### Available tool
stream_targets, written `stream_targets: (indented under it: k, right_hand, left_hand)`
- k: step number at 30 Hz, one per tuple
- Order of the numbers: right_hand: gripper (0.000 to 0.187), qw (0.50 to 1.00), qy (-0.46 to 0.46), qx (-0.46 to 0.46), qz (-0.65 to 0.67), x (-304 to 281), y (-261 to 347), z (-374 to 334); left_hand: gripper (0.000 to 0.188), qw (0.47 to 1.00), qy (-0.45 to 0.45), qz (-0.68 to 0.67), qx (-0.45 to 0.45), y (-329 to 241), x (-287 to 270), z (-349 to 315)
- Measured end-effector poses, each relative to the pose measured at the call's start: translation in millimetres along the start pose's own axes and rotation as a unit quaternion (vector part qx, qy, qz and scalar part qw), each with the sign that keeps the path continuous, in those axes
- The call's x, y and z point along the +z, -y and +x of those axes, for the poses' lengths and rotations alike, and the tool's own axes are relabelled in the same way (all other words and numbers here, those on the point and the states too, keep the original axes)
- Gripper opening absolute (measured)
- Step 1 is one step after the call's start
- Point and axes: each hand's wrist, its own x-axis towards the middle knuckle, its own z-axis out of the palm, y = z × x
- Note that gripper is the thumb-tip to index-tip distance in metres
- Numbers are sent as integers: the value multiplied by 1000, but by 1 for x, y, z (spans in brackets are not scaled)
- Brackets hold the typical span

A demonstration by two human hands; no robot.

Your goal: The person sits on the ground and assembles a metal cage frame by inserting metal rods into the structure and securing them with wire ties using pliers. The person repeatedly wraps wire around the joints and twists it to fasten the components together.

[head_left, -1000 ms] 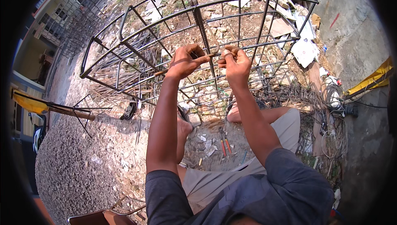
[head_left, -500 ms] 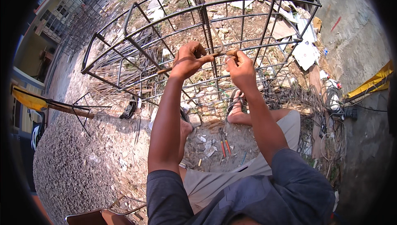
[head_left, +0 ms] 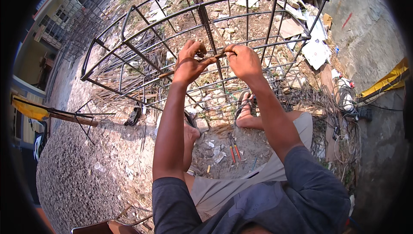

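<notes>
Nearest to us were our own dark blue sleeves and grey shorts (head_left: 223, 191), with both forearms running up from the lower edge. On the dusty ground between our knees lay a pair of pliers with orange handles (head_left: 233, 148), untouched, among small scraps of rubble. Just beyond it our right foot sat in a sandal (head_left: 246, 109), close against the base of the cage.

Higher up, our left hand (head_left: 189, 64) was clenched around a short tool or piece of wire at a crossing of bars; we could not tell which. Our right hand (head_left: 244, 61) pinched the other end of that thin tie wire (head_left: 215, 56), fingers closed on it. Both hands met at an upright bar of the rebar cage (head_left: 142, 40), which lay on its side across the ground before us.

Further off, a tangle of loose wire (head_left: 318, 100) lay to the right, with torn cardboard sheets (head_left: 316, 47) behind the cage.
</notes>
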Motion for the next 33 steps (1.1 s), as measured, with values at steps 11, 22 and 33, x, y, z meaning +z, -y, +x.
stream_targets:
  k: [11,22,33]
  right_hand:
    - [28,986,-12,-95,-134,19,3,13]
    - [25,940,-149,-223,-211,24,-50,40]
    - [18,940,-144,-265,-160,20,-62,54]
  left_hand:
    - [47,997,42,-45,-45,4,-6,3]
    - [28,995,83,-53,-31,-3,-7,3]
    - [28,990,121,-45,-63,-12,-24,12]
